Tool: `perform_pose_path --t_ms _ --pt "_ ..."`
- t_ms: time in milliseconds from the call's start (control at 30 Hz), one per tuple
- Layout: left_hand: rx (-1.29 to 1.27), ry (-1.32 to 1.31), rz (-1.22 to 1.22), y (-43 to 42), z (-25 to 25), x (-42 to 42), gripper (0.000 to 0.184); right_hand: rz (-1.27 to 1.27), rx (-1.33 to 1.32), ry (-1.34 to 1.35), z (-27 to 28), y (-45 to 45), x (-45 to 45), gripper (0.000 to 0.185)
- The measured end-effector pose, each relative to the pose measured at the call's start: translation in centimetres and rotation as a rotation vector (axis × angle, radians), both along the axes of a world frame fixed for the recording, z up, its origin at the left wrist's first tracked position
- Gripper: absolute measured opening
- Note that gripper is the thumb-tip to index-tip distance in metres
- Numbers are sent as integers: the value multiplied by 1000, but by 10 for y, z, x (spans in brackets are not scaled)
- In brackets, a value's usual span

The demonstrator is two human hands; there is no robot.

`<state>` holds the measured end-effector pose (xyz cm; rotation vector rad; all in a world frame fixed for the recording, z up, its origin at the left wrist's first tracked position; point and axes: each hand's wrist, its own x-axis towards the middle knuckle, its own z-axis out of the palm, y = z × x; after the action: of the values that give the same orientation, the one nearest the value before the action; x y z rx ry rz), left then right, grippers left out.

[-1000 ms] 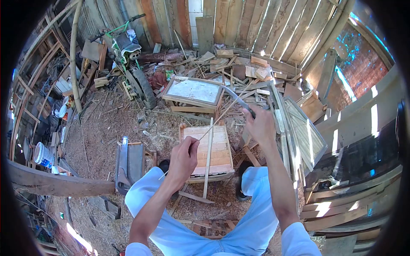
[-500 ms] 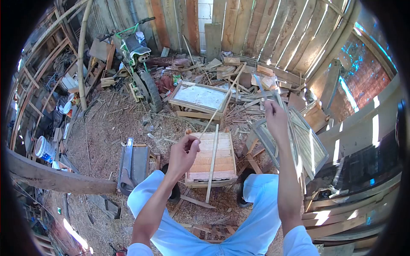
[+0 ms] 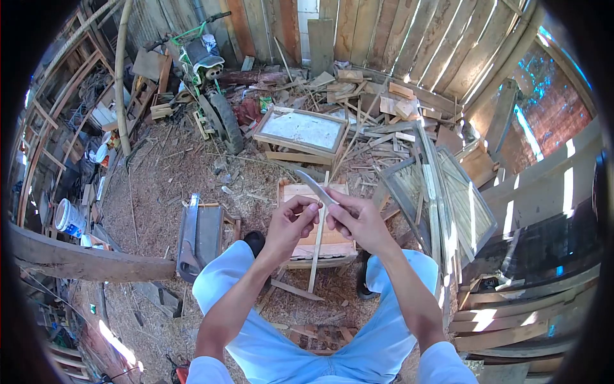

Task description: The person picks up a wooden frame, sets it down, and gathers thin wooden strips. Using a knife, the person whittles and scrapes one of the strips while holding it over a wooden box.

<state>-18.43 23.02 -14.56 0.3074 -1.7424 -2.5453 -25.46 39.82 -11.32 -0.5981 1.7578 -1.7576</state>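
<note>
My right hand [image 3: 358, 221] is wrapped round the handle of a knife [image 3: 314, 187], whose blade points up and to the left. Close beside it, my left hand [image 3: 293, 225] pinches a thin wooden strip [image 3: 348, 146] that slants up and away behind the blade. Both hands are over a low wooden box [image 3: 326, 257] with a slatted top, between my knees. A pale narrow stick [image 3: 315, 259] lies lengthwise across that box, partly hidden by the hands.
A handsaw [image 3: 188, 240] rests on a small dark bench [image 3: 208, 233] at the left. Ahead are a white-topped frame [image 3: 304, 130], scrap wood [image 3: 377, 102] and a green motorbike [image 3: 211, 77]. Window-like frames [image 3: 470, 201] lean at the right; a bucket [image 3: 69, 217] lies far left.
My right hand has come down and left with the knife, from the right side to beside my left hand. My left hand has shifted slightly right. The view has moved a little.
</note>
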Motion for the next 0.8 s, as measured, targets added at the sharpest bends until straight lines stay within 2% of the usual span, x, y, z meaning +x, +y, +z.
perform_pose_path --t_ms 33,233,333,400,500,733,800 --pt "-1 -8 -4 1 0 1 14 84 -21 -71 0 0 0 34" --pt "-44 -24 -74 4 4 10 15 171 -48 -273 1 11 -9 34" --pt "-188 -8 -26 11 8 11 14 90 20 -182 -1 13 -9 32" --pt "-401 80 107 16 7 12 13 73 32 -184 3 13 -7 31" --pt "-511 22 96 15 10 14 12 15 61 -182 6 12 -5 31" --pt "-551 2 79 16 12 23 12 -51 -13 -277 14 26 -16 32" --pt "-476 -24 48 14 15 22 14 13 -6 -289 12 19 -7 31"
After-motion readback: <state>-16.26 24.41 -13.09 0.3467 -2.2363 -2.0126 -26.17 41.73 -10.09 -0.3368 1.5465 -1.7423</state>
